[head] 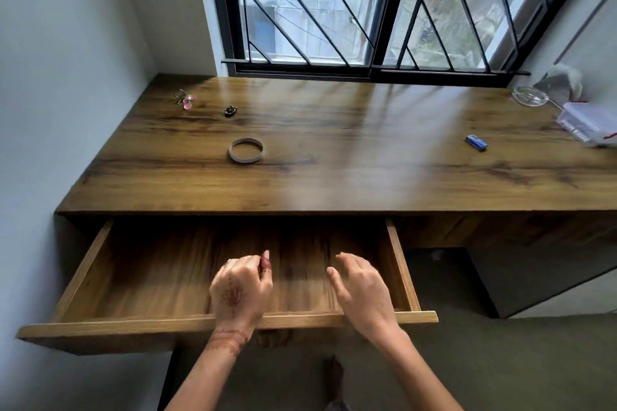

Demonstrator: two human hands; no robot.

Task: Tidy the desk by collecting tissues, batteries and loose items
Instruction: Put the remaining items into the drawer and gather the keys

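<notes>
Two hands over a pulled-out drawer (83, 280) under a big wooden desk (334, 150) by the window. Drawer looks bare inside. Left hand (239, 290) has its fingers curled in, right hand (362, 290) is loosely spread, neither gripping anything. Up top: clear plastic box (591, 122) far right, tape ring (246, 150) left of center, blue lighter (476, 142) near the box, pink keychain (185, 99) and a small dark thing (230, 110) back left.

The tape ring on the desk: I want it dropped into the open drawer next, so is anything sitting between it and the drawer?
Nothing visible does. The tape ring lies alone on the bare desk top, directly behind the open drawer. Both hands, left hand and right hand, hover over the drawer, holding nothing visible.
</notes>
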